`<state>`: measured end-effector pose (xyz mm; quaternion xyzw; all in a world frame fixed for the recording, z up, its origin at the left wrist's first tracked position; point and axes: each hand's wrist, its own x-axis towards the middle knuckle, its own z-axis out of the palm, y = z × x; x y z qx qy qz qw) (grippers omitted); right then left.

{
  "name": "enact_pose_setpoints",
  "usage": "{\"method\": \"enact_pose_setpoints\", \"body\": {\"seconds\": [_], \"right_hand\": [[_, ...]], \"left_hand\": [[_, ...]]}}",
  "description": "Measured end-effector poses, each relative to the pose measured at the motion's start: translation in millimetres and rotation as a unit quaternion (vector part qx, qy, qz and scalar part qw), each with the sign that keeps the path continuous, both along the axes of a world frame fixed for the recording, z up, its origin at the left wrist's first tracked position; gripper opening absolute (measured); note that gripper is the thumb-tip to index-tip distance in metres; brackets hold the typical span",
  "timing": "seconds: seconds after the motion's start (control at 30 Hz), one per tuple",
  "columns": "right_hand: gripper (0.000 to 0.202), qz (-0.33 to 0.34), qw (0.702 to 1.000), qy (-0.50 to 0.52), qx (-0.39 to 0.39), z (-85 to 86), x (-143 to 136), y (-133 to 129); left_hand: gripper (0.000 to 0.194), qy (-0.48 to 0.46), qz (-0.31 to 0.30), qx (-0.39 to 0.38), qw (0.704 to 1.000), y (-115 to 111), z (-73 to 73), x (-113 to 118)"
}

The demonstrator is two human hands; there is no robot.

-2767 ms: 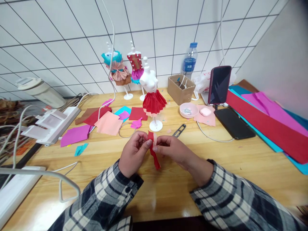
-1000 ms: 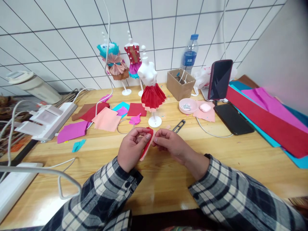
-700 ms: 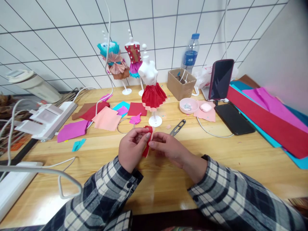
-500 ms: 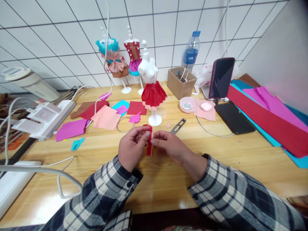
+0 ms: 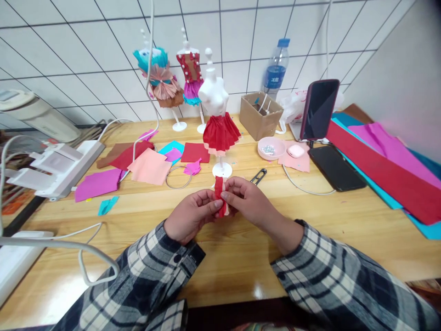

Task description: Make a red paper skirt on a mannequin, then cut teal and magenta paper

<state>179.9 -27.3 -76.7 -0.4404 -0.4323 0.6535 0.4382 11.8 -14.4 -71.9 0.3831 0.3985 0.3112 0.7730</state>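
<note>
A narrow strip of red crepe paper [image 5: 219, 185] with a pale pink edge is pinched between my two hands, above the table. My left hand [image 5: 193, 212] grips it from the left, thumb on its lower part. From the right, my right hand [image 5: 250, 202] pinches it with thumb and fingers, a little higher. Just beyond the strip stands a white mini mannequin [image 5: 213, 94] wearing a pleated red paper skirt [image 5: 221, 133] with a pink hem. Thread snips [image 5: 259, 176] lie behind my right hand, partly hidden by it.
Two dressed mannequins [image 5: 161, 82] stand at the back wall. Paper pieces [image 5: 151, 166] and a wire ring [image 5: 179, 178] lie left. To the right are a cardboard box [image 5: 261, 117], a pink bowl [image 5: 271, 149], phones [image 5: 337, 168] and long paper sheets [image 5: 386, 170]. A white cable [image 5: 150, 69] hangs in front.
The strip has moved slightly right and turned, showing more of its pink edge low down. My right hand has shifted up along it, and my left thumb now presses lower. The view has shifted slightly.
</note>
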Motion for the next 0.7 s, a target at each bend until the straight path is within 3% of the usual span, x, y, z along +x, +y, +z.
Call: {"method": "enact_pose_setpoints", "body": {"seconds": [0.23,0.33,0.5,0.7], "right_hand": [[0.039,-0.001,0.992,0.069,-0.102,2.7,-0.9,-1.8],[0.035,-0.004,0.994,0.06,-0.095,0.1,-0.3,-0.2],[0.034,0.013,0.999,-0.04,-0.015,-0.3,0.2,0.7],[0.079,0.092,0.993,-0.07,-0.017,0.8,-1.2,-6.0]], "left_hand": [[0.029,0.065,0.06,0.106,0.99,1.1,-1.7,-1.3],[0.029,0.051,0.066,0.085,0.993,-0.1,-1.8,-2.0],[0.032,0.019,0.065,0.069,0.995,-0.7,4.0,-1.3],[0.027,-0.036,0.08,-0.04,0.995,4.0,3.3,-4.5]]}}
